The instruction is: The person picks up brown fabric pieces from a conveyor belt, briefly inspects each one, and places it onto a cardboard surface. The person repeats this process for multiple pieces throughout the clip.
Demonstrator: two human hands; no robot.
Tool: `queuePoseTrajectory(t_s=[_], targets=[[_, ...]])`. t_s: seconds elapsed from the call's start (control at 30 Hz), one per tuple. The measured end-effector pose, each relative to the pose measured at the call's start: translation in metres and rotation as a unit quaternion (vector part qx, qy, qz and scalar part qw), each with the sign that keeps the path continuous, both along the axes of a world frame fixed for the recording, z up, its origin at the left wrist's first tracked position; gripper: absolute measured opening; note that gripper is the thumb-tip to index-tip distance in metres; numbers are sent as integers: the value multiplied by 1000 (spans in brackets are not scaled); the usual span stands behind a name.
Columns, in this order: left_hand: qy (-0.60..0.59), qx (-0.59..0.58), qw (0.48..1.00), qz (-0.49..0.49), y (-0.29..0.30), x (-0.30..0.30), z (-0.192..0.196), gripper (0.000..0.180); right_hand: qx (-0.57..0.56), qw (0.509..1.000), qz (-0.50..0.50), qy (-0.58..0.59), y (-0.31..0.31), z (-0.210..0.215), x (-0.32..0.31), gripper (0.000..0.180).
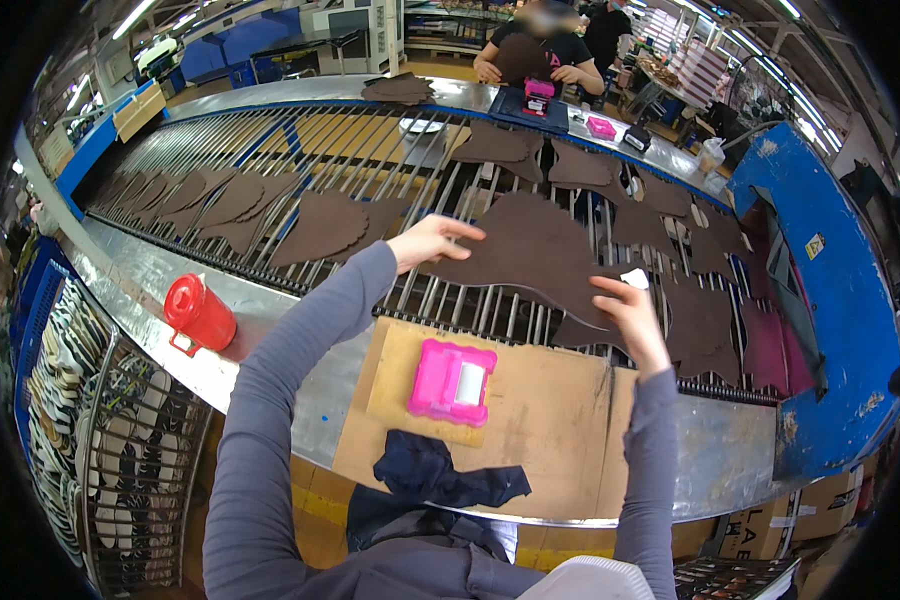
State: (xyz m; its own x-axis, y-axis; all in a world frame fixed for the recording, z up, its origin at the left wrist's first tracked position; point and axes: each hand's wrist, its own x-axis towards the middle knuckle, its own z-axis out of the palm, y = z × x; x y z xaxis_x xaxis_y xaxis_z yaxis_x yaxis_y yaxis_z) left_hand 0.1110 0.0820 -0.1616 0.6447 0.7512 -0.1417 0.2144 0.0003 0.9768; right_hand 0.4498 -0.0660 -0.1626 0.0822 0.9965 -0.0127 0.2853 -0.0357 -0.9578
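Note:
A large dark brown flat cut piece (pixel 525 240), perhaps leather or fabric, spans between my hands above the roller conveyor (pixel 320 150). My left hand (pixel 432 243) pinches its left edge between thumb and fingers. At its right edge my right hand (pixel 628 310) grips it, the fingers partly bent; something small and white (pixel 635 279) shows by the fingertips. More brown pieces (pixel 695 315) lie under and to the right of the held one. Nearer me, a pink frame-like block with a white window (pixel 452 382) rests on a cardboard sheet (pixel 550 410).
A dark cloth (pixel 448 472) lies at the cardboard's front edge. On the metal ledge at left stands a red lidded jug (pixel 198 312). Overlapping brown stacks (pixel 325 225) sit on the rollers. A blue machine housing (pixel 820 270) bounds the right; a co-worker (pixel 540 60) works across.

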Motion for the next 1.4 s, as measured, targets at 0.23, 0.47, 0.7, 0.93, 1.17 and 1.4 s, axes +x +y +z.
queuePoseTrajectory(t_s=[0.23, 0.47, 0.7, 0.93, 1.17, 1.4], targets=[[97, 49, 992, 70, 70, -38, -122, 42, 21, 993, 0, -116, 106, -134, -45, 33], [99, 34, 993, 49, 65, -27, -158, 42, 49, 977, -12, -205, 84, -163, -45, 32], [108, -20, 990, 87, 66, -31, -177, 35, 55, 976, -28, -207, 79, -172, -39, 28], [63, 33, 969, 235, 56, -112, -135, 39, 109, 972, -89, -186, 31, -101, -18, 20], [-169, -148, 647, 729, 116, -163, -167, 63, 92, 960, -208, -160, -119, -87, 59, 23], [-445, -111, 645, 612, 138, -410, -232, 41, 100, 981, -158, -43, -118, -124, 52, 21]])
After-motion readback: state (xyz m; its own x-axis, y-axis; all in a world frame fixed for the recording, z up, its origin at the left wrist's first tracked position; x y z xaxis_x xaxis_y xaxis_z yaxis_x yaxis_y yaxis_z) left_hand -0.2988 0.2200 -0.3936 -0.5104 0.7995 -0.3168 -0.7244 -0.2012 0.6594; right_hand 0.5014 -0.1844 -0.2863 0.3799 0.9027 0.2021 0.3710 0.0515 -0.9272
